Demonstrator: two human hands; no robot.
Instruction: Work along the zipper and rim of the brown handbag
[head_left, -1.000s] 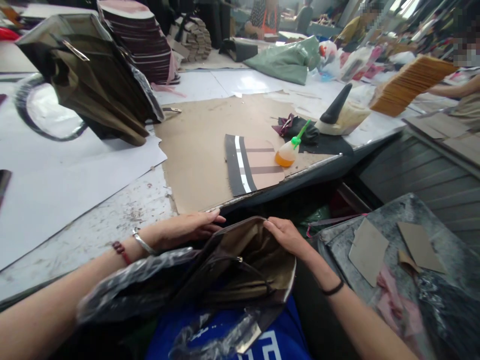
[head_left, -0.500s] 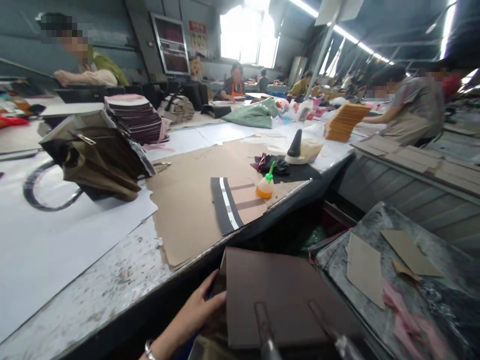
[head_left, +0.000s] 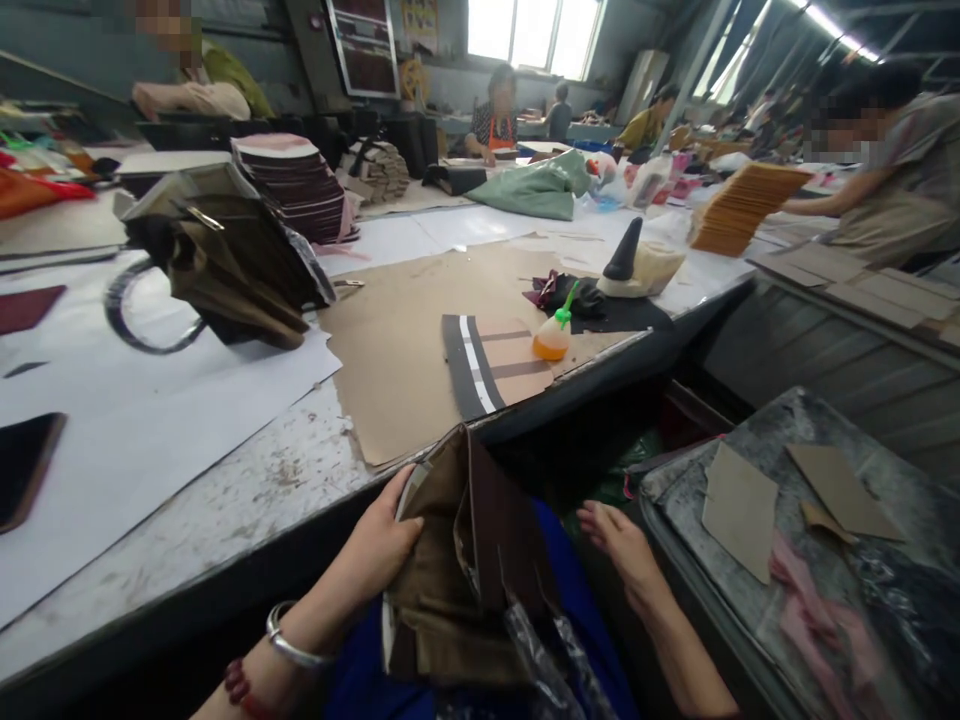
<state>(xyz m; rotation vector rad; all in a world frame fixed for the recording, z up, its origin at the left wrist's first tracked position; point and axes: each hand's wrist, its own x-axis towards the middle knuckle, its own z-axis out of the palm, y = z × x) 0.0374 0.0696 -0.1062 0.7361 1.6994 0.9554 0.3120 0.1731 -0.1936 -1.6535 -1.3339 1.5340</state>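
Observation:
A dark brown handbag with an olive-brown lining rests on my lap, tilted, its lining turned toward the left. My left hand grips the bag's left edge, thumb on the lining and fingers behind the rim. The bag's handles, partly wrapped in clear plastic, hang toward me. To the right of the bag, my right hand is in the air, touching nothing, its fingers stretched out. On the table edge ahead lie curved dark strips with a white band, beside a small bottle of orange liquid with a green spout.
Another bag stands on the left of the table by a stack of dark pieces. A phone-like dark object lies at the left. On my right, a grey surface bears cardboard pieces. Co-workers sit around.
The bag has turned so its lining shows and its brown panel faces right. My right hand has come into view beside it. The view has shifted downward.

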